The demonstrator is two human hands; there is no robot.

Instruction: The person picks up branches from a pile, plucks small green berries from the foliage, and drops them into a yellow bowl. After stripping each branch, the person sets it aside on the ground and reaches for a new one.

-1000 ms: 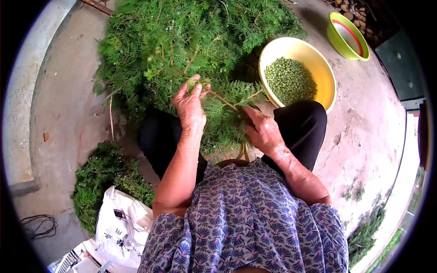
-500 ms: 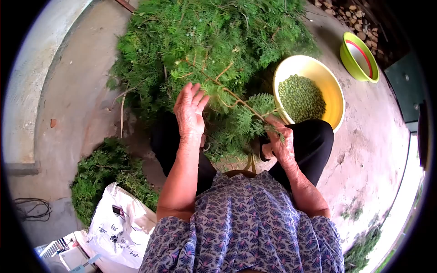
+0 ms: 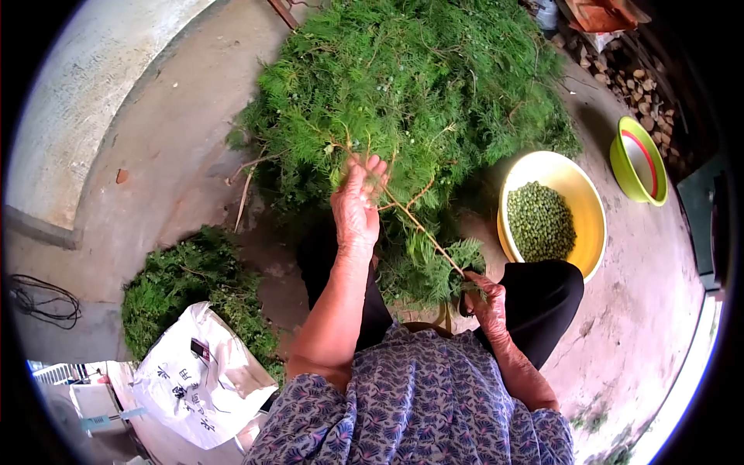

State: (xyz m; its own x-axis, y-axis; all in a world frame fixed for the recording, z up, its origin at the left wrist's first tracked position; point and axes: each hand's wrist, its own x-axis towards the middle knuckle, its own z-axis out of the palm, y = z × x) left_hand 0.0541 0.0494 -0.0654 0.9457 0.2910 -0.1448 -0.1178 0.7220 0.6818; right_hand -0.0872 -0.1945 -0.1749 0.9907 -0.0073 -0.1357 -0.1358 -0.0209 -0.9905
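My right hand (image 3: 488,304) is closed around the lower end of a thin brown conifer branch (image 3: 425,229), which slants up and left with green sprigs on it. Beside the branch's upper twigs is my left hand (image 3: 358,213), palm turned up and fingers apart; whether they touch a twig is hard to tell. Behind both hands rises a large heap of green conifer cuttings (image 3: 403,85). Just right of my knee stands a yellow basin (image 3: 590,232), partly filled with small round green cones (image 3: 540,221).
A lime-green basin with a red band (image 3: 657,190) stands farther right, near chopped firewood (image 3: 645,97). At lower left are a smaller pile of greenery (image 3: 182,283) and a white sack (image 3: 205,380) with a phone-like dark object (image 3: 200,349). A black cable (image 3: 46,301) lies far left.
My left hand has come up to the branch's twigs. My right hand still grips the branch's lower end. The whole view has shifted, with the heap and basins now lower and farther right.
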